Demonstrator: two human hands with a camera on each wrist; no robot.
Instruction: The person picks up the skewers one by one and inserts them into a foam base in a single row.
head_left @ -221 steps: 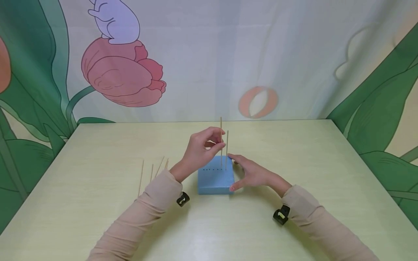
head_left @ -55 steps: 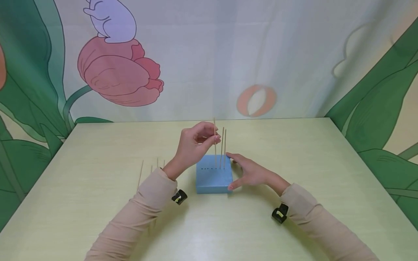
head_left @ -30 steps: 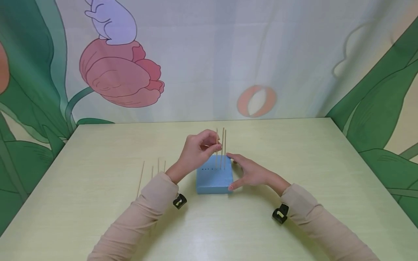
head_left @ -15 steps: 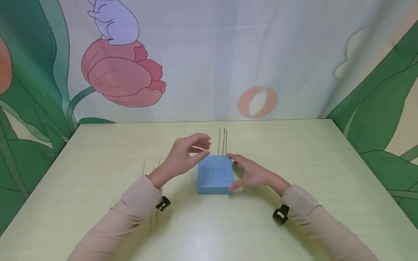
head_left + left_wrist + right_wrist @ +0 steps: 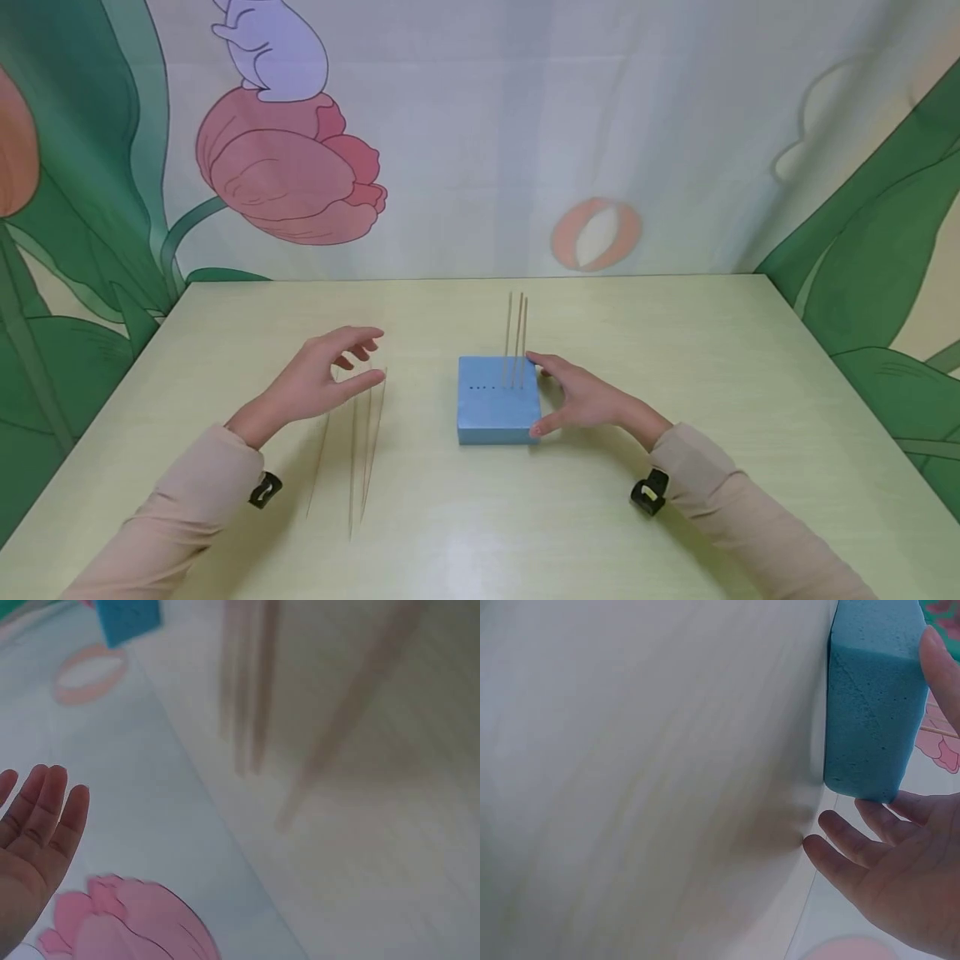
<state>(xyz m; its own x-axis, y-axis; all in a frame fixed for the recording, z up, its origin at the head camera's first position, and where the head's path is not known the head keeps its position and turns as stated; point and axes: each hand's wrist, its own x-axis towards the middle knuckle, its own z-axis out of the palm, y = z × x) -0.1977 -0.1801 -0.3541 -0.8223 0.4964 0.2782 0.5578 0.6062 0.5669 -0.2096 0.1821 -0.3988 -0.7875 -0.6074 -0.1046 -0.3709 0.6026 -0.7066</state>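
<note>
Sticks (image 5: pixel 516 337) stand upright in a blue block (image 5: pixel 498 402) mid-surface; the right hand (image 5: pixel 581 398) braces its side, steadying it. The left hand (image 5: pixel 318 382) hovers empty, fingers relaxed, over loose sticks (image 5: pixel 358 454).

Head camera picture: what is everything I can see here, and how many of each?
Block: one, blue, table centre, a row of small holes on top.
Upright sticks: three, pale wood, standing in the block's right end.
Loose sticks: about four, pale wood, lying on the table left of the block.
Table: one, pale yellow-green.
Backdrop: one, cloth printed with a pink flower and green leaves.
Wrist cameras: two, black, one per wrist.
Left hand: open, above the loose sticks.
Right hand: open, touching the block's right side.
</note>
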